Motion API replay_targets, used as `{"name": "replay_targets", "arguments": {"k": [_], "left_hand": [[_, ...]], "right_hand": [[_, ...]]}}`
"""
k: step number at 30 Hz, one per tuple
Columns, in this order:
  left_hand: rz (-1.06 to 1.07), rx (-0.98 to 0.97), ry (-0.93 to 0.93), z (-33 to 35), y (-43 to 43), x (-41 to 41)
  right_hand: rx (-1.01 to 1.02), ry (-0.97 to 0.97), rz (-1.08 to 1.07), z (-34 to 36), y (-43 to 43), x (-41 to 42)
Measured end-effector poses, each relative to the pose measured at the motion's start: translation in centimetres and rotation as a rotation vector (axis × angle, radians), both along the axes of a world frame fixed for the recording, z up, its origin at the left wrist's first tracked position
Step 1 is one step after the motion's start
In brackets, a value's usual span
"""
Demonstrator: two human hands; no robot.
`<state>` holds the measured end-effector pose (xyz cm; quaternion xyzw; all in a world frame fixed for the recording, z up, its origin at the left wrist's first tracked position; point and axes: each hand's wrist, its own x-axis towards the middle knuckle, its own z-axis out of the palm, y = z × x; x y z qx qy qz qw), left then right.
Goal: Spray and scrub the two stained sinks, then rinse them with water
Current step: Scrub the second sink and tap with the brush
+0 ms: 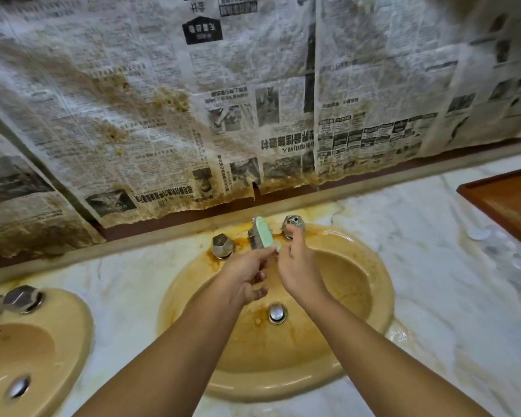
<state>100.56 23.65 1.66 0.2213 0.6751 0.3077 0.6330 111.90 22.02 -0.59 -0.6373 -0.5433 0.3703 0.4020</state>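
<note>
Pinching green sponge in left hand over sink spout; gripping tap knob just beside with right hand.

Glossy ceramic sink; chrome knobs; veined marble-like counter; matt newspaper.

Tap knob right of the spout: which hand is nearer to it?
Right. The right hand curls its fingers on the tap knob from the front. The left hand holds a green scrubber by the spout, left of the knob and not touching it.
</note>
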Motion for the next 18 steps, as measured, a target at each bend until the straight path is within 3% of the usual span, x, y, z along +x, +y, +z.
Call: {"name": "replay_targets", "arguments": {"k": [9, 18], "left_hand": [[0.063, 0.107, -0.032, -1.7, 2.7, 0.2], [-0.204, 0.332, 0.503, -0.7, 6.1, -1.6]], "right_hand": [[0.022, -0.015, 0.133, -1.9, 1.7, 1.4], [0.091, -0.239, 0.112, -5.3, 8.8, 8.9]]}}
